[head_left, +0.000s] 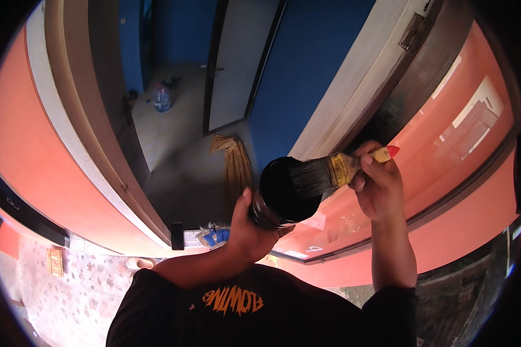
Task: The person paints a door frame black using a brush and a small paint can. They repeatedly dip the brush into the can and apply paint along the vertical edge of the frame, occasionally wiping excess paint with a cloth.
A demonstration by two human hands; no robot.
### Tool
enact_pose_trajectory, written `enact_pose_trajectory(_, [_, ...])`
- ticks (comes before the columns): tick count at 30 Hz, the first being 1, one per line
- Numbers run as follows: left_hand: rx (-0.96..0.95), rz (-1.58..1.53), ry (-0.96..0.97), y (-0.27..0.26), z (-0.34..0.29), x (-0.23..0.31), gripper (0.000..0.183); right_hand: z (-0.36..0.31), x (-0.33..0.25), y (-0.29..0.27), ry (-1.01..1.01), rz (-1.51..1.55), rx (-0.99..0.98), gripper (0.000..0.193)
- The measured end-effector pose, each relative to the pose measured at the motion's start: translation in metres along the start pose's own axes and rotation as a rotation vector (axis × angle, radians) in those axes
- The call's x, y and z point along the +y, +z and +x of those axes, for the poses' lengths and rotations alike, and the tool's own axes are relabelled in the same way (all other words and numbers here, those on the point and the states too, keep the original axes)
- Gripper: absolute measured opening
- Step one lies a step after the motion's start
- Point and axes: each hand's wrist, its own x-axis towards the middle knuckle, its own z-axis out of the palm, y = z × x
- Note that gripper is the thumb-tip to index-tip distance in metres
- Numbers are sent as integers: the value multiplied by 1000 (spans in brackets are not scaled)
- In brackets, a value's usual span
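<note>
My left hand is wrapped round the side of a dark can, its mouth tilted toward the view; the inside is black, and how full it is cannot be made out. My right hand grips a wide paintbrush by its handle, whose end is red. The brush lies sideways, with its dark bristles over the can's mouth. Just beyond the right hand stands a wooden door or window frame, partly pale and partly dark, with a metal hinge near its top.
Glossy glass with reflections fills the right side. Through the doorway are a grey door, blue walls, a clear water jug and a yellowish cloth or sack. A black phone-like object and a blue-and-clear bundle lie near the threshold.
</note>
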Motion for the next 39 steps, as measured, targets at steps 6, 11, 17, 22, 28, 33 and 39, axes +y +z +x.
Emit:
enact_pose_trajectory(6, [-79, -75, 1, -8, 3, -2, 64, -8, 1, 8, -149, -81, 45, 16])
enact_pose_trajectory(11, [-115, -90, 26, -11, 5, -4, 61, -21, -2, 12, -318, -351, -6, 17])
enact_pose_trajectory(17, [-73, -70, 3, -9, 6, -5, 59, -32, -6, 17, -518, -524, -60, 21])
enact_pose_trajectory(22, [9, 71, 8, 1, 5, -6, 68, -29, -17, 19, -627, -743, -205, 18])
enact_pose_trajectory(28, [-27, 100, 13, 5, 6, -6, 71, -15, -30, 35, -826, -1080, -347, 22])
enact_pose_trajectory(33, [-27, 23, -2, 0, 9, -5, 62, -10, -40, 43, -906, -1376, -441, 28])
enact_pose_trajectory(39, [24, 29, -3, 3, 14, -6, 67, -10, -40, 38, -984, -1422, -444, 20])
